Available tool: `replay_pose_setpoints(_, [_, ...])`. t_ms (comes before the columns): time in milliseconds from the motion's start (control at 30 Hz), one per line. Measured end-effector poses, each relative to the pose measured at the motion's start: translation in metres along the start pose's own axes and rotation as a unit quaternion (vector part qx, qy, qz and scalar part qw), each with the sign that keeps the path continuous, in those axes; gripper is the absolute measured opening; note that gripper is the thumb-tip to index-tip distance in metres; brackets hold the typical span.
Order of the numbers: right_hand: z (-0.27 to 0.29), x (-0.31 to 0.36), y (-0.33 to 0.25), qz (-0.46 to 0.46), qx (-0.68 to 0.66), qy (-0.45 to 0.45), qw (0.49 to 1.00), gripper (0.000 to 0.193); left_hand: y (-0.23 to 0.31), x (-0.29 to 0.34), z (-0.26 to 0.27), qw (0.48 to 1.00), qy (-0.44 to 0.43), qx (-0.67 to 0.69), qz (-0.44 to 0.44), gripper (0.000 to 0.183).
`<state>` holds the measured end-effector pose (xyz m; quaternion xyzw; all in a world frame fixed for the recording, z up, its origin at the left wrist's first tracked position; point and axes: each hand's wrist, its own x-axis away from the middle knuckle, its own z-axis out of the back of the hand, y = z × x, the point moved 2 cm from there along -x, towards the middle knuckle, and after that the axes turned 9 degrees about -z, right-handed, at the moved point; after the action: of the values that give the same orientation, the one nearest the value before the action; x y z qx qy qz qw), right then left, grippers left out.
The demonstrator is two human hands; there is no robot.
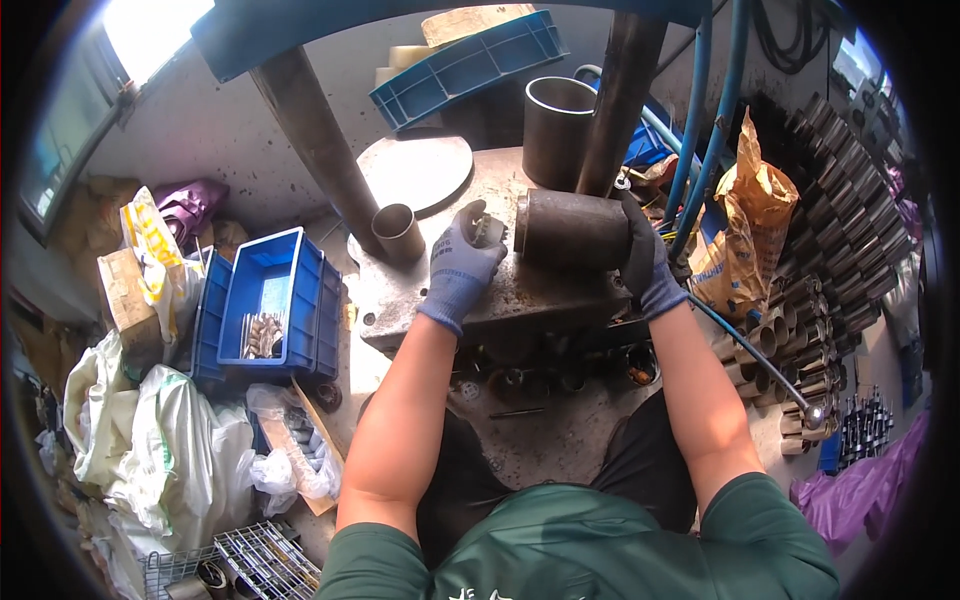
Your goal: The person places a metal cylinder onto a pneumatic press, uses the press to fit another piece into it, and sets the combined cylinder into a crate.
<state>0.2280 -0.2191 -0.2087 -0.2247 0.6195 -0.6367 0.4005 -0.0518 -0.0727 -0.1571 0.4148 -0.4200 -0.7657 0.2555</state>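
My left hand point(464, 262), in a blue-grey work glove, is closed round a small metal part with a toothed edge point(488, 232). It is over the steel press table point(410, 318), just left of a thick dark steel cylinder point(572, 230). That cylinder lies on its side, its left end toward the part. My right hand point(648, 262), also gloved, grips the cylinder's right end; some fingers are hidden behind it. A short metal tube point(398, 232) stands upright to the left of my left hand. Behind the cylinder stands a wide upright steel tube point(556, 135).
Two press columns point(325, 150) point(622, 105) rise from the table. A round metal plate point(415, 165) lies at the back. Blue bins point(318, 300) with small metal parts stand left. Stacked tubes point(840, 220), blue hoses point(712, 130) and a lever with a ball knob point(814, 414) are right.
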Motion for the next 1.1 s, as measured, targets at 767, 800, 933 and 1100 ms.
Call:
replay_pose_setpoints(767, [-0.082, 0.054, -0.064, -0.098, -0.45, -0.144, 0.876, 0.037, 0.072, 0.031, -0.037, 0.927, 0.008, -0.247, -0.282, 0.054])
replay_pose_setpoints(800, [-0.063, 0.051, -0.051, -0.061, -0.273, -0.082, 0.957, 0.031, 0.074, 0.03, -0.052, 0.934, -0.008, -0.218, -0.283, 0.055])
replay_pose_setpoints(933, [-0.026, 0.071, -0.053, -0.264, -0.4, -0.01, 0.878, 0.029, 0.073, 0.028, -0.076, 0.93, -0.001, -0.241, -0.277, 0.048])
replay_pose_setpoints(1100, [0.016, 0.095, -0.049, -0.307, -0.342, 0.076, 0.885, 0.028, 0.074, 0.023, -0.088, 0.931, 0.03, -0.245, -0.269, 0.044])
